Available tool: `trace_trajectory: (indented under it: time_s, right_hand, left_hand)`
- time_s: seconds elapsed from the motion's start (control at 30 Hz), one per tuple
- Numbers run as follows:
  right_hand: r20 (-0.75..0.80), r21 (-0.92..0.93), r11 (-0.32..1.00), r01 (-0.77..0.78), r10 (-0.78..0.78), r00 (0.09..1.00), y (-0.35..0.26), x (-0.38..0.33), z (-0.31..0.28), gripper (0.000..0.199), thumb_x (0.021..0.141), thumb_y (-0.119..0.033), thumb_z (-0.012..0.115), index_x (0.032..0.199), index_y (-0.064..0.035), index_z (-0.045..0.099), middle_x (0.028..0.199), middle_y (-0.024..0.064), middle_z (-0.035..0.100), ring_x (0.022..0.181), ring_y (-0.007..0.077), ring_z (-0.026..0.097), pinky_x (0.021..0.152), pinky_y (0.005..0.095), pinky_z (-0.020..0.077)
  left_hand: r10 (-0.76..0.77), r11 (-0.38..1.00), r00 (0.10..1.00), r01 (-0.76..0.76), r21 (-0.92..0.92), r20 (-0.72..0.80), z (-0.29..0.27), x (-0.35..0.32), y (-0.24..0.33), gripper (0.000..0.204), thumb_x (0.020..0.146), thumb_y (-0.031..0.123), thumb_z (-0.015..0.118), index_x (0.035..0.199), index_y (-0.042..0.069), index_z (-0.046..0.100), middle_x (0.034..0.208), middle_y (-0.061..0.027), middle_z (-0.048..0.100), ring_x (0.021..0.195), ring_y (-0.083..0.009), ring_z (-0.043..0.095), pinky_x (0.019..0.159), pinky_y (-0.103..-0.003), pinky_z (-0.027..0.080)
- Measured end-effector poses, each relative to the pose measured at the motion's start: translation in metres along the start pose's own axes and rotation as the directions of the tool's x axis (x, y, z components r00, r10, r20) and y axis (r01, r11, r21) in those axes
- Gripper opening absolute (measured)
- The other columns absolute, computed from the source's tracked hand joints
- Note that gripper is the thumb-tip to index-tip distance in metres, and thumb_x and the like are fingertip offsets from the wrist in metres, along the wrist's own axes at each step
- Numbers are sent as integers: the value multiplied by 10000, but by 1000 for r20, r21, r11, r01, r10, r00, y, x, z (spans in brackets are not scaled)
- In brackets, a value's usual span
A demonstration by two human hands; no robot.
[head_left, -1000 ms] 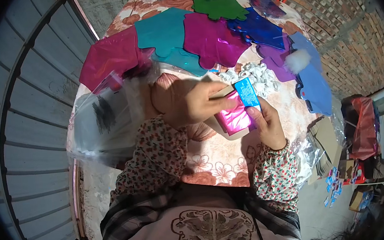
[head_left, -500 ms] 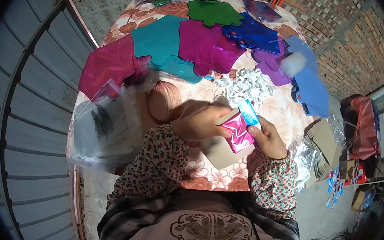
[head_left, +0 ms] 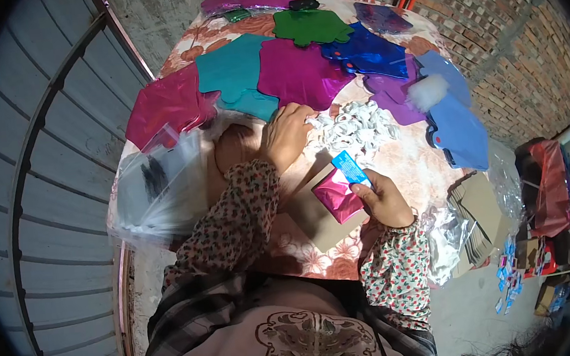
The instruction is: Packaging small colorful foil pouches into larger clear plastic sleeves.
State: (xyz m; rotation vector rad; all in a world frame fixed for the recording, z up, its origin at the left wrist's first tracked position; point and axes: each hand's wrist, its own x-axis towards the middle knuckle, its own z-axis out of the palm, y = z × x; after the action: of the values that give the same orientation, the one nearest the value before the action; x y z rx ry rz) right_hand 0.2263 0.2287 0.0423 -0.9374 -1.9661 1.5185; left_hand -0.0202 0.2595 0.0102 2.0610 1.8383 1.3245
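My right hand (head_left: 386, 199) is closed on a tan cardboard piece (head_left: 321, 233), a folded shiny magenta foil packet (head_left: 337, 197) and a blue card (head_left: 349, 168). The packet lies against the cardboard, and the blue card sticks out past its far edge, under my thumb. My left hand (head_left: 286, 136) is stretched farther out over the table, between the large magenta foil sheets (head_left: 302, 73) and a pile of small white rings or coiled strips (head_left: 356, 128). Its fingertips point down and are hidden, so whether they grip anything cannot be seen.
Foil sheets in teal (head_left: 230, 70), green (head_left: 311, 26), dark blue (head_left: 372, 53) and light blue (head_left: 459, 134) fan across the flowered tablecloth (head_left: 428, 164). A clear plastic bag (head_left: 162, 183) lies at the left, a white fluffy wad (head_left: 428, 92) at the right, and stacked cardboard pieces (head_left: 481, 217) near right.
My left hand has let go of the magenta packet and moved away to the far side of the table. The right hand keeps the packet, card and cardboard, shifted slightly left.
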Motion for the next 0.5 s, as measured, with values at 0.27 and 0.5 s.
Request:
trace_trajectory:
  time_s: [0.27,0.5]
  right_hand:
    - [-84,11,996,-87,88,993,1,-1,-6,208,922,-177,539,1017,8,554,739,-17,528,619,53,465,561,189,410]
    - [-163,490,861,-138,247,955,8,3,-14,265,921,-219,522,1081,-9,549,767,34,600,496,93,559,350,250,500]
  left_hand:
    - [75,997,993,-75,9,-93,-28,21,16,138,751,33,612,889,25,614,793,-98,585,762,-225,584,679,-296,467]
    - [-132,722,922,341,-603,363,-79,-5,75,132,757,7,568,882,34,601,717,-80,540,770,-138,565,694,-252,452]
